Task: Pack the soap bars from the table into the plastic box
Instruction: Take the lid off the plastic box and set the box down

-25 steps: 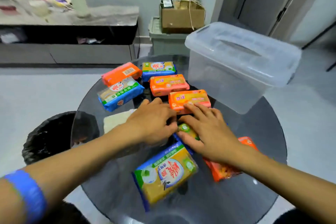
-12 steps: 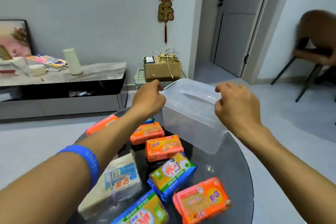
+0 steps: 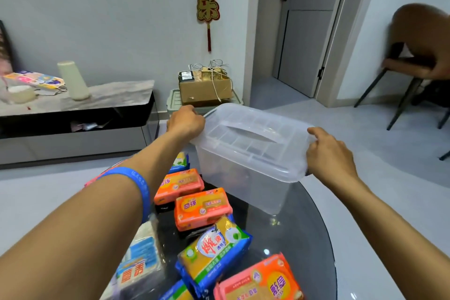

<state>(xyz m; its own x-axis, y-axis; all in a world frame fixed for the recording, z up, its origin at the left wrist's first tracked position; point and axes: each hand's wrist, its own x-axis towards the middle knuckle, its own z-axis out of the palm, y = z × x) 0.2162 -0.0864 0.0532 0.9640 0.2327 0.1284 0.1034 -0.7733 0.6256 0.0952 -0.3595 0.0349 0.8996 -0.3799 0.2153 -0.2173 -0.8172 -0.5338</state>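
- Table [image 3: 309, 238]: round, dark glass top; carries the box and every soap bar. It lies below both gripping hands.
- Plastic box [image 3: 246, 178]: clear, lid [image 3: 253, 139] seated on top, recessed handle along the lid centre. It stands on the far part of the table, directly between the two hands.
- Left hand [image 3: 186, 122]: closed on the far left corner of the lid, fingers curled over the edge. A blue wristband [image 3: 138, 185] sits on the forearm behind it.
- Right hand [image 3: 327, 153]: clamped on the near right edge of the lid, thumb on top, fingers wrapped below the rim. Whether the lid has lifted from the box cannot be judged from this angle.
- Soap bars, all on the table on the near side of the grip:
- Orange bar [image 3: 202, 207], just below the box's near wall, with a second orange bar [image 3: 179, 185] touching it on the far left side.
- Yellow bar in blue-green wrapper [image 3: 214, 251], nearer than the orange pair and overlapping the first orange bar's near edge.
- Orange-pink bar [image 3: 260, 280], at the bottom edge of view, below the right hand.
- White bar with blue label [image 3: 138, 263], partly hidden under the left forearm.
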